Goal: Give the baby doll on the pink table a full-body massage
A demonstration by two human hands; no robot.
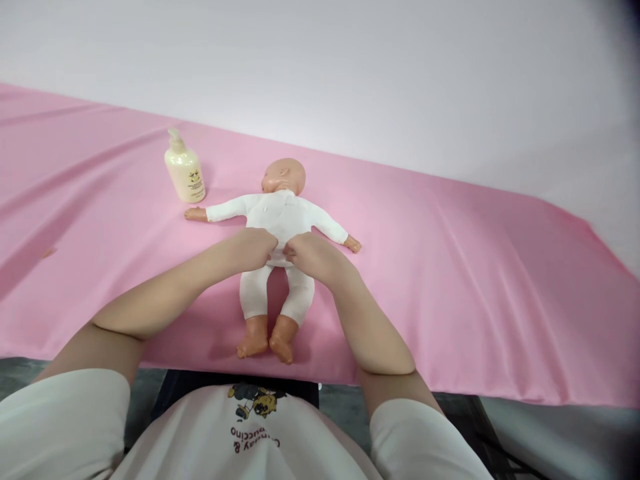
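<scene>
Two hands meet at the waist of a baby doll lying on a pink cloth.

Head view: the doll (280,220), in a white one-piece suit, lies on its back on the pink cloth (450,267), arms spread, head turned aside, bare feet toward the person. The left hand (253,249) and the right hand (309,255) rest side by side on the doll's waist, fingers curled and pinching the suit's white fabric there. A cream pump bottle (185,171) stands upright just beyond the doll's outstretched arm, near but apart from it.
</scene>
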